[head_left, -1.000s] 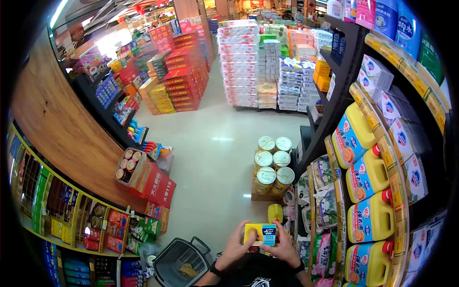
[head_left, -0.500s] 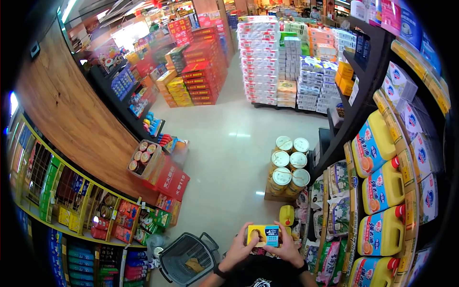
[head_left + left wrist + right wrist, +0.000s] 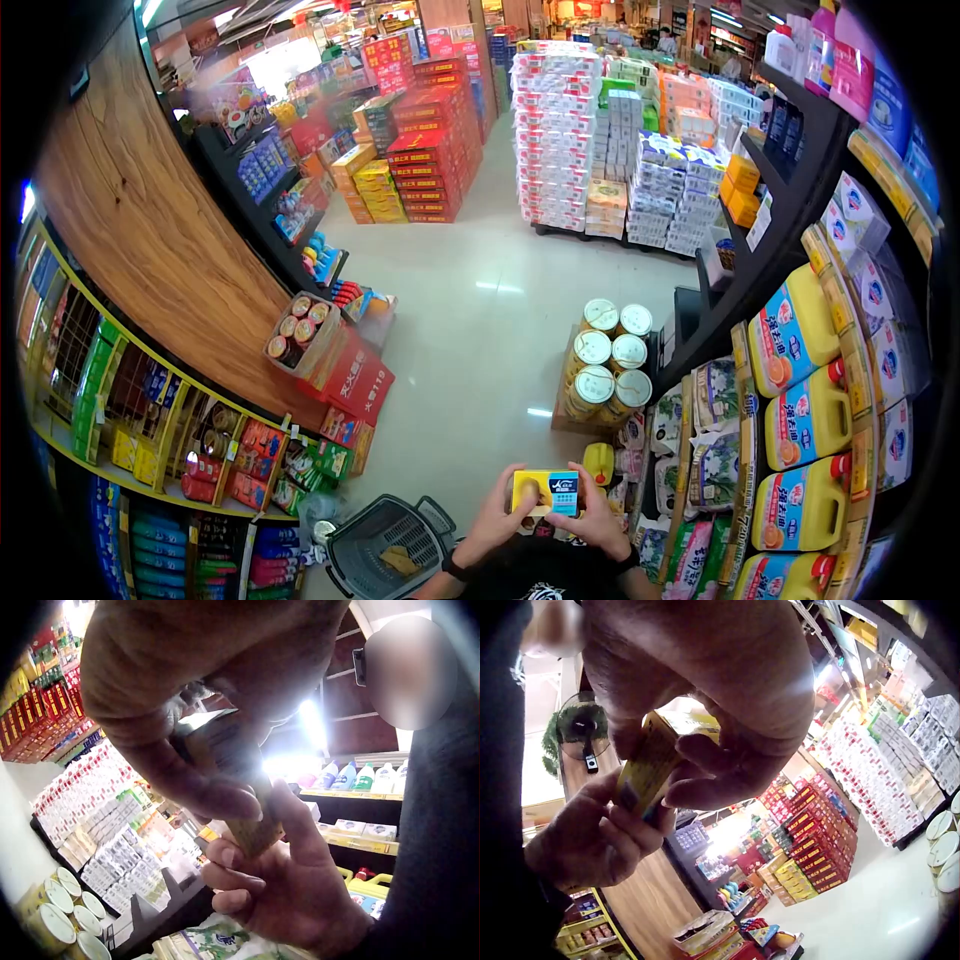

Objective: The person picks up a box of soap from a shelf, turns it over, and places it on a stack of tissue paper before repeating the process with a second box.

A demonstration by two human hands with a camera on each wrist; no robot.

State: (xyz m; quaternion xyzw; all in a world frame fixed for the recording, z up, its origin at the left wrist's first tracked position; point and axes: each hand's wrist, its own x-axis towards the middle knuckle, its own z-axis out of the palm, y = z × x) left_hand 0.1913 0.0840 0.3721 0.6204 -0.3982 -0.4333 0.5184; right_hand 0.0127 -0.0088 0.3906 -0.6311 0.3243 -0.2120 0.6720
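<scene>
Both hands hold a small yellow and blue printed box in front of the torso, with its printed face up toward the head camera. My left hand grips the box's left end, its thumb lying across the yellow part. The right hand pinches the other end, thumb at the lower right edge. In the left wrist view a narrow side of the box shows between the fingers. The right wrist view gives another yellow side of the box, partly covered by fingers.
A grey shopping basket stands on the floor at the lower left, a tan packet inside. To the right are lidded tubs and a shelf of yellow jugs. Stocked shelves line the left; stacked packs stand ahead.
The head view has turned left, so the aisle and shelves shift rightward in the frame. Both hands keep the box at nearly the same spot with the same hold.
</scene>
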